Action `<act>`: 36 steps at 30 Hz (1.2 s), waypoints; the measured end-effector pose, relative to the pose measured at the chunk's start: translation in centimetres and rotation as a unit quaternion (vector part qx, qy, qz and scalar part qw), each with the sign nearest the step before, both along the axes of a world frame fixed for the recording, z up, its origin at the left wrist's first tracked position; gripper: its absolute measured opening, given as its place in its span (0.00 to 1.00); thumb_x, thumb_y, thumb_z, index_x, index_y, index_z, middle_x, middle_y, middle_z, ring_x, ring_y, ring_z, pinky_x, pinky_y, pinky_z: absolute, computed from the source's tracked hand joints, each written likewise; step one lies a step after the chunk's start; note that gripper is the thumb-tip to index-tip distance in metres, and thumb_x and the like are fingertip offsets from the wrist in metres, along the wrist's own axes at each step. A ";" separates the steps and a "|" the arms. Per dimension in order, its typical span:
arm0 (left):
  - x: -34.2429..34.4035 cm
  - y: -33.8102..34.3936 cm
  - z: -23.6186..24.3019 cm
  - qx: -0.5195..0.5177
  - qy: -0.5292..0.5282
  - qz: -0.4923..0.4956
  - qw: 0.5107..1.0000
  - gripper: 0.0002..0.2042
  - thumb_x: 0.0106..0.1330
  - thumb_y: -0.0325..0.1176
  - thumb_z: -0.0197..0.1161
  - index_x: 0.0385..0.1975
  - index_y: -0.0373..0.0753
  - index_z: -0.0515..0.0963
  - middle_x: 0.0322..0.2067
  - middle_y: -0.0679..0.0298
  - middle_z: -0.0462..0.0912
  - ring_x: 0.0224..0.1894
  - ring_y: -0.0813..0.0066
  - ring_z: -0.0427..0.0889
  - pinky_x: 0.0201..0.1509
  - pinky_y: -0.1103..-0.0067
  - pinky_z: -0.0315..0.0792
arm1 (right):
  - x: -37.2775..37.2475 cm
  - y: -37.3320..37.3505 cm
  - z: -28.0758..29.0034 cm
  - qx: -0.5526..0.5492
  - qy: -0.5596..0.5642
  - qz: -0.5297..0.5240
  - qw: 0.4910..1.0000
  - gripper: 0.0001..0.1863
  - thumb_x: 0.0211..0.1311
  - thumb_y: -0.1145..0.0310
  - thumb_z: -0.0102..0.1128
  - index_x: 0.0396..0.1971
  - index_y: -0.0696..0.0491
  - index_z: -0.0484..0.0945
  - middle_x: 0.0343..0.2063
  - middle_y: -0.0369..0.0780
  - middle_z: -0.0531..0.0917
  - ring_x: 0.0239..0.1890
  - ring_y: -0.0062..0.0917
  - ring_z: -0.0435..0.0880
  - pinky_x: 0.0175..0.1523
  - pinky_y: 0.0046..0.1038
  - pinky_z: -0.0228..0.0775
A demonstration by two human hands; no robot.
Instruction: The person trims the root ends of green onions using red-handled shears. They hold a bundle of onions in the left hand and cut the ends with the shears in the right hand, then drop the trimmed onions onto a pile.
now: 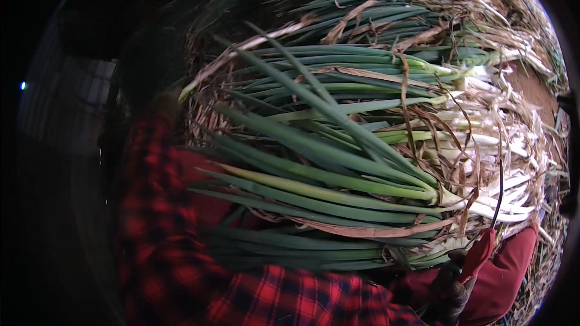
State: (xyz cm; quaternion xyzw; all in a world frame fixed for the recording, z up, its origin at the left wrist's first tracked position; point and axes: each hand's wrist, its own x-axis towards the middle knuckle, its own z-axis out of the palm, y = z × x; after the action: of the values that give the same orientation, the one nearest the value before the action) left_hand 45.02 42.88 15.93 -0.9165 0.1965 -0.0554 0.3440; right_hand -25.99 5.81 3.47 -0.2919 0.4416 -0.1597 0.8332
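Across my lap and the ground ahead lies a thick layer of spring onions point(338, 157), green leaves to the left and white stems to the right. My right hand point(450, 287), in a dark glove at the lower right, is closed round a red-handled sickle point(480, 256). Its thin dark blade points up past the white stems. At the upper left, my left hand point(154, 84) is dark and smeared by motion, so its fingers cannot be made out. A pale dried leaf point(241, 48) stretches from beside that hand over the green tops.
More spring onions point(386, 0) with brown withered leaves lie at the far side. Dry straw point(538, 284) and brown soil point(531, 87) show along the right. My knee in red cloth point(507, 271) is beneath the stems. A dim, pale upright surface point(66, 145) stands at the left.
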 end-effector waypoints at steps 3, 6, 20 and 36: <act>-3.4 13.8 1.8 -0.022 0.003 0.127 0.992 0.15 0.58 0.38 0.69 0.43 0.42 0.77 0.41 0.53 0.85 0.46 0.52 0.84 0.49 0.62 0.76 | 0.2 0.5 0.1 -0.005 -0.016 0.012 1.000 0.50 0.34 0.58 0.81 0.59 0.66 0.69 0.22 0.36 0.79 0.18 0.18 0.74 0.25 0.20 0.63; -6.5 22.9 0.2 -0.049 0.033 0.232 0.971 0.16 0.58 0.38 0.70 0.44 0.41 0.78 0.40 0.53 0.86 0.45 0.54 0.85 0.49 0.63 0.77 | 0.4 0.7 0.1 -0.010 -0.021 0.017 1.000 0.49 0.35 0.58 0.80 0.60 0.65 0.68 0.21 0.36 0.78 0.16 0.18 0.73 0.23 0.21 0.63; 3.8 -32.9 3.0 -0.407 0.043 -0.383 0.828 0.10 0.63 0.38 0.67 0.36 0.39 0.85 0.35 0.58 0.88 0.37 0.68 0.87 0.43 0.73 0.79 | 0.0 0.5 1.9 0.015 -0.071 -0.062 0.995 0.40 0.38 0.62 0.80 0.50 0.69 0.73 0.16 0.37 0.75 0.13 0.23 0.74 0.19 0.23 0.68; -4.2 -39.9 -29.5 0.034 0.323 -0.082 0.942 0.31 0.64 0.60 0.59 0.57 0.41 0.79 0.57 0.49 0.80 0.60 0.46 0.77 0.63 0.62 0.72 | -0.1 -2.1 1.7 0.128 -0.109 0.048 0.985 0.36 0.47 0.69 0.78 0.55 0.65 0.73 0.19 0.36 0.75 0.20 0.20 0.76 0.25 0.23 0.69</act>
State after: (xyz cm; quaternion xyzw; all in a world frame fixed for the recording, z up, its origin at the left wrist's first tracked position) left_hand 40.84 2.99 -13.59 -0.8534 0.3735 0.2224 0.2876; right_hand -26.10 3.74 5.17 -0.1842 0.3504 -0.0922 0.9137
